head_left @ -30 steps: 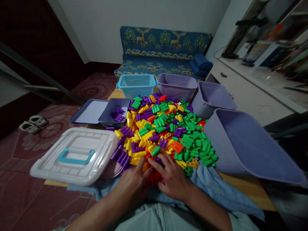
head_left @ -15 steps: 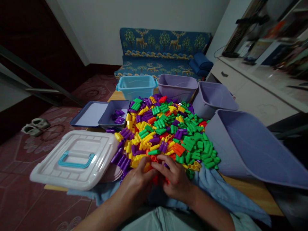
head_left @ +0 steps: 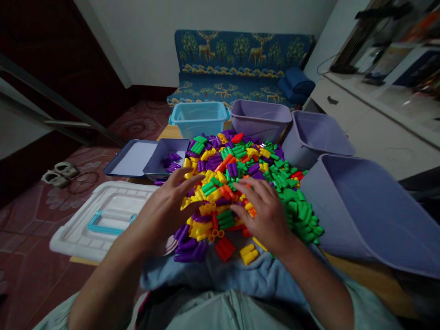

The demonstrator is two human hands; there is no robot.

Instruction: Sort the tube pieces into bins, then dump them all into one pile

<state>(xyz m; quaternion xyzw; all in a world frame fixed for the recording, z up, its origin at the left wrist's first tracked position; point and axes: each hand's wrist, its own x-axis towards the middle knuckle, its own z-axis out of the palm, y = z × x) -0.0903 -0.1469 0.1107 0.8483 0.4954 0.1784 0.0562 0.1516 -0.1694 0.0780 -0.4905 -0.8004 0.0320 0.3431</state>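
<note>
A heap of plastic toy building pieces, joined rounded tubes in green, yellow, purple and orange-red, spreads over the table. My left hand point(head_left: 168, 208) is over the heap's left side with its fingers apart, near yellow pieces point(head_left: 201, 229). On the other side my right hand point(head_left: 266, 213) hovers low with fingers spread, close to a green piece point(head_left: 225, 220); whether its fingertips touch the heap I cannot tell. Neither hand shows anything held. In front, a red piece point(head_left: 224, 249) and a yellow piece point(head_left: 249, 254) lie on blue cloth point(head_left: 192, 275).
Behind the heap stand a light blue bin point(head_left: 199, 123) and a purple bin point(head_left: 263, 130). Two more lavender bins point(head_left: 309, 156) line the right side. At left are an open box point(head_left: 154, 167) with purple pieces and a white lid point(head_left: 113, 197) with a blue handle.
My hands were together at the front of the heap around red pieces. Now they are apart, farther forward, with fingers spread, and a red and a yellow piece show in front.
</note>
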